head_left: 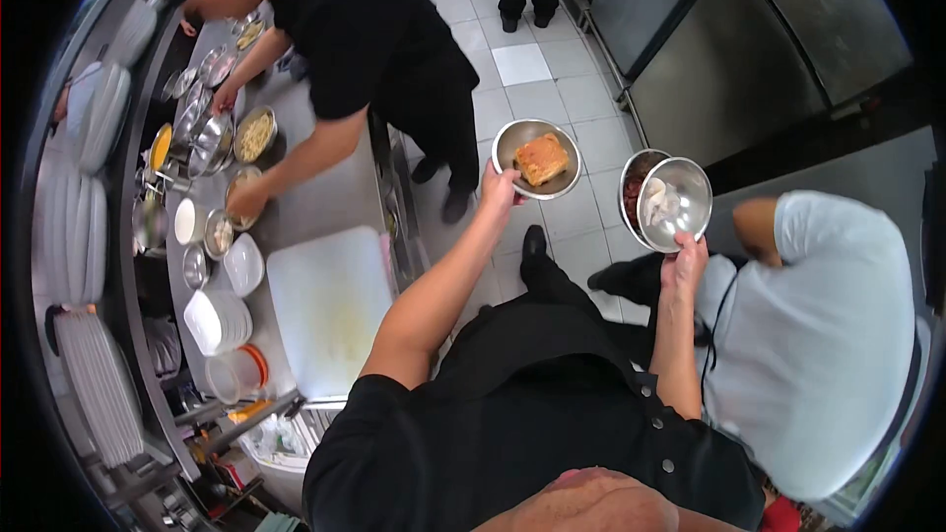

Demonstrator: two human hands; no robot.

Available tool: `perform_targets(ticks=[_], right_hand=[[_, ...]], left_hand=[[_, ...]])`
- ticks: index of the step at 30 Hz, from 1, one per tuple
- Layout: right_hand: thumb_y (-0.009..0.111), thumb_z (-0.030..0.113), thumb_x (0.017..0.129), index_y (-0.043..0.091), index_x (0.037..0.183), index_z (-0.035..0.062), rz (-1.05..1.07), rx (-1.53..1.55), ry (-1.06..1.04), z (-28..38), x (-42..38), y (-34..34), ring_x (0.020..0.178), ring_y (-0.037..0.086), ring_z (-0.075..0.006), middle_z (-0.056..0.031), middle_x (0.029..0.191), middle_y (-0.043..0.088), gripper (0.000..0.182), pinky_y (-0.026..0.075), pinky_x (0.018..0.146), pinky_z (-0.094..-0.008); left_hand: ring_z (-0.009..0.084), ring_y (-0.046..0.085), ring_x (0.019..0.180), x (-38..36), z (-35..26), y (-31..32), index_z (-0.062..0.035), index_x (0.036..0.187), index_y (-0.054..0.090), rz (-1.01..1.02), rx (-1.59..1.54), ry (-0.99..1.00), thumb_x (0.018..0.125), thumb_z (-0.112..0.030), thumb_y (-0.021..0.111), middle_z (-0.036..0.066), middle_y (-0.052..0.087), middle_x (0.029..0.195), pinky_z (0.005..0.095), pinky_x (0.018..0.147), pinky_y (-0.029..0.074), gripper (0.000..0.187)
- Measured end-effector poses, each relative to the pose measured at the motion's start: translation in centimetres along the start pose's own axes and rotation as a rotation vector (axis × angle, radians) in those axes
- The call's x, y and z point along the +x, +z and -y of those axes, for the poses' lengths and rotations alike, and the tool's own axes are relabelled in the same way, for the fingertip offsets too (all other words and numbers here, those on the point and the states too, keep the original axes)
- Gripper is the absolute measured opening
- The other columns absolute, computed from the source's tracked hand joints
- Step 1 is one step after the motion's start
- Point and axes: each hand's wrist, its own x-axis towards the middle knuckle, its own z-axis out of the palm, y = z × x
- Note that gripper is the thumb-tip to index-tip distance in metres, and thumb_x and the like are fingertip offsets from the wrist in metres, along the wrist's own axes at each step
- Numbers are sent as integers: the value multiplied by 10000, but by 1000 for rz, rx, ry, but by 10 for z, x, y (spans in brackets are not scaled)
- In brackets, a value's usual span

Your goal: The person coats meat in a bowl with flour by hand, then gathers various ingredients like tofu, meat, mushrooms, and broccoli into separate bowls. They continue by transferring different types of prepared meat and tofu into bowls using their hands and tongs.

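Observation:
My left hand (502,185) grips the rim of a metal bowl (505,143), thumb over the edge. Inside that bowl lies a browned, orange-tinged block of food (542,160). My right hand (685,261) is closed on a second metal bowl (693,199), which holds some pale white pieces (662,202). Behind and partly under this one is another metal bowl (631,160) with dark red food in it; my fingers' hold on it is hidden. Both hands are out in front of me, above the tiled floor.
To the left a co-worker in black (384,49) leans over a counter with bowls of food. A white cutting board (330,310) and stacked white dishes (217,320) lie nearer. Close on my right is a person in a white shirt (818,335). Steel refrigerator doors (729,89) stand beyond.

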Motion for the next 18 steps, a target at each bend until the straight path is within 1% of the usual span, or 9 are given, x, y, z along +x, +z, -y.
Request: perform_targets(ticks=[1, 6, 8, 9, 12, 14, 16, 17, 18], right_hand=[[578, -49, 741, 600, 1191, -25, -14, 33, -3, 1, 24, 16, 953, 677, -242, -124, 1094, 669, 451, 546, 852, -326], [584, -52, 736, 613, 1161, -34, -17, 110, -39, -9, 183, 82, 946, 672, -232, -113, 1084, 667, 427, 537, 855, -322], [593, -52, 740, 617, 1159, -41, -15, 64, -75, 1, 246, 114, 934, 660, -220, -104, 1078, 664, 420, 525, 841, -320], [598, -52, 743, 617, 1155, -45, -24, 60, -80, 2, 268, 129, 920, 649, -208, -101, 1071, 660, 413, 514, 831, -317], [591, -51, 745, 616, 1149, -48, 16, 41, -71, 26, 312, 199, 931, 644, -209, -101, 1073, 660, 405, 513, 836, -320], [589, -37, 751, 607, 1179, -52, 76, 26, -55, 26, 368, 231, 964, 643, -219, -112, 1089, 659, 429, 519, 843, -330], [590, -27, 752, 602, 1208, -55, 129, -43, -10, 39, 405, 272, 982, 642, -229, -118, 1118, 656, 458, 515, 868, -340], [590, -27, 752, 602, 1208, -55, 175, -57, 1, 34, 427, 289, 982, 642, -229, -118, 1118, 656, 458, 515, 868, -340], [597, -11, 751, 599, 1218, -37, 195, -85, 27, 28, 448, 305, 994, 644, -244, -119, 1129, 654, 468, 523, 862, -361]], left_hand=[[179, 602, 507, 28, -12, 20, -108, 1292, 443, -8, 14, 4, 846, -67, 527, 119, 629, 856, 277, 377, 465, 456], [187, 602, 506, 166, -65, 117, -105, 1265, 434, -54, 14, 42, 850, -64, 513, 130, 631, 833, 293, 396, 480, 424], [188, 603, 509, 210, -91, 150, -102, 1258, 434, -89, 5, 61, 853, -65, 512, 131, 633, 834, 295, 403, 485, 414], [188, 607, 514, 229, -103, 159, -98, 1257, 432, -105, 3, 61, 855, -65, 513, 130, 636, 841, 294, 407, 488, 411], [190, 615, 525, 282, -141, 175, -90, 1258, 426, -180, -45, 103, 865, -60, 511, 129, 642, 860, 296, 411, 493, 403], [193, 623, 534, 320, -163, 186, -86, 1263, 420, -267, -90, 110, 871, -57, 508, 139, 644, 883, 297, 417, 502, 403], [213, 647, 547, 362, -187, 196, -45, 1333, 387, -396, -112, 128, 873, -49, 501, 169, 647, 927, 302, 411, 519, 474], [222, 655, 554, 388, -194, 191, -36, 1347, 379, -452, -130, 137, 874, -52, 503, 177, 650, 944, 307, 412, 524, 490], [231, 663, 561, 411, -201, 184, -26, 1362, 370, -509, -148, 146, 875, -56, 506, 186, 653, 961, 312, 412, 529, 506]])
